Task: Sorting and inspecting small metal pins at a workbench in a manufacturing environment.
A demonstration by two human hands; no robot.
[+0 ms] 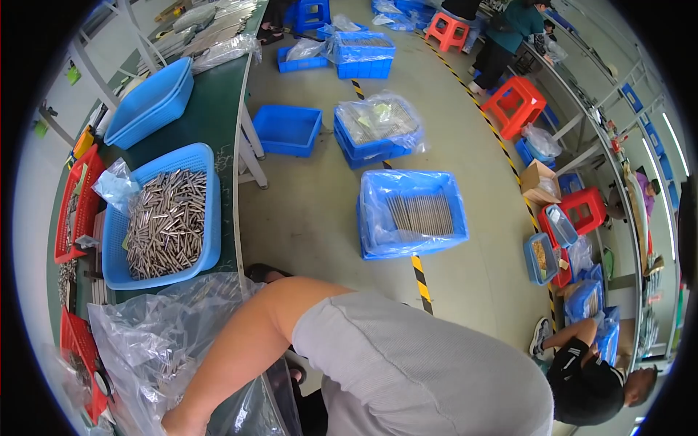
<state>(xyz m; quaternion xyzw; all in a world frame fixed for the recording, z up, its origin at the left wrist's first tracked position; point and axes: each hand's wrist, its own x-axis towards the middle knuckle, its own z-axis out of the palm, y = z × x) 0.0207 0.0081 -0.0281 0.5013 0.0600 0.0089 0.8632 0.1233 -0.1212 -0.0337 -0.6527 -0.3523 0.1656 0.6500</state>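
Observation:
My left arm in a grey short sleeve reaches from the lower middle to the lower left. My left hand (173, 424) is at the picture's bottom edge, against a large crumpled clear plastic bag (142, 338) on the green table (214, 116); its fingers are cut off from view. Just beyond the bag stands a blue mesh basket (211, 218) filled with several short metal rods (166, 221). My right hand does not show.
An empty blue basket (149, 102) and red trays (76, 207) also sit on the table. On the floor stand plastic-lined blue crates (411, 214) and red stools (516, 105), along striped floor tape (422, 280). One person (585, 370) crouches at lower right, another (509, 36) stands far off.

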